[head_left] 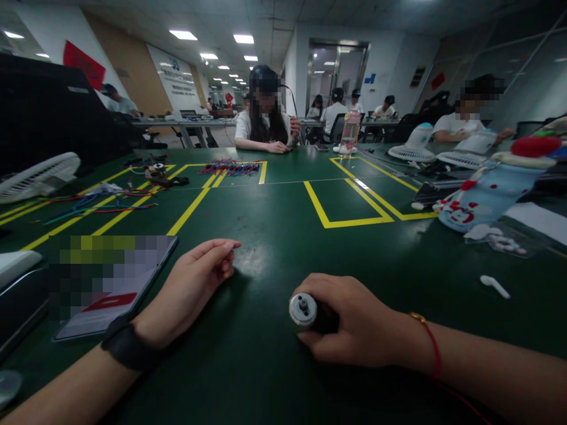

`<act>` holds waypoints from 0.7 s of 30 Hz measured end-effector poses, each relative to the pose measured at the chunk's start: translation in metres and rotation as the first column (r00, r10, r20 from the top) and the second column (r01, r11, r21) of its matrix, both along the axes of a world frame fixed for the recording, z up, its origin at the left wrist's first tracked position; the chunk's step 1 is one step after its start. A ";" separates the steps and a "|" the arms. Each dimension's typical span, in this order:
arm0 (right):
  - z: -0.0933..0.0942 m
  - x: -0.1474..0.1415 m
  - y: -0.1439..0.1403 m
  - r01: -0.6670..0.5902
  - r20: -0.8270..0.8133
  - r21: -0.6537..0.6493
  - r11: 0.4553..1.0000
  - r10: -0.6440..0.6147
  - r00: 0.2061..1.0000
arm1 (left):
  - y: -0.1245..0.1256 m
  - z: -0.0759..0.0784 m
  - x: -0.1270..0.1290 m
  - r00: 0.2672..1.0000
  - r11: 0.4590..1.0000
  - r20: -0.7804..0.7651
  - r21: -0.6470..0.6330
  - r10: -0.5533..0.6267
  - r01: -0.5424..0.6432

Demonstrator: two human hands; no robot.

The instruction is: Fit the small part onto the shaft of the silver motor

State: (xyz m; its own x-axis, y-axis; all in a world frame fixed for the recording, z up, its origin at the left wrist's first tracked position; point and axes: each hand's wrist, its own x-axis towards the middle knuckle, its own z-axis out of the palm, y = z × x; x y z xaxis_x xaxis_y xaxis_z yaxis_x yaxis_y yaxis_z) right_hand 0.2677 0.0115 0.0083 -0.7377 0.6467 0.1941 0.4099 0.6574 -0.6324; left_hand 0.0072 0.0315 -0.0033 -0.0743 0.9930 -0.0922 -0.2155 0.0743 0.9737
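Note:
My right hand (354, 321) is wrapped around a dark cylinder with a silver round end (303, 309). That end faces me and has a small central shaft and small holes; its kind is not clear. My left hand (204, 268), with a black band (128, 345) on the wrist, hovers over or rests on the green table (248, 366). Its thumb presses against the index finger and the other fingers curl in; whatever is between them, if anything, is hidden. Beside the left forearm lies a tablet-like screen (128, 295), partly blurred out.
Yellow tape (354, 223) marks rectangles on the table. Loose wires (101, 203) and a wire bundle (233, 167) lie farther left. At right are a blue cup (482, 192), a white earbud (495, 286) and white fans (411, 144). A person (266, 118) sits opposite.

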 end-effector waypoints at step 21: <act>-0.005 -0.002 0.000 0.010 0.008 0.064 0.998 -0.010 1.000 | -0.048 0.030 0.049 0.594 0.821 -0.800 0.283 -0.083 0.496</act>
State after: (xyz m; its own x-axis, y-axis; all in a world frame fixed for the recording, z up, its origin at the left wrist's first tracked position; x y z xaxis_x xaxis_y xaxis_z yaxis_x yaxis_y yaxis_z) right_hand 0.2659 0.0118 0.0034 -0.7329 0.6407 0.2288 0.4220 0.6919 -0.5858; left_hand 0.0561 -0.0167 0.0271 0.3903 0.8733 0.2916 0.5256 -0.4714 0.7082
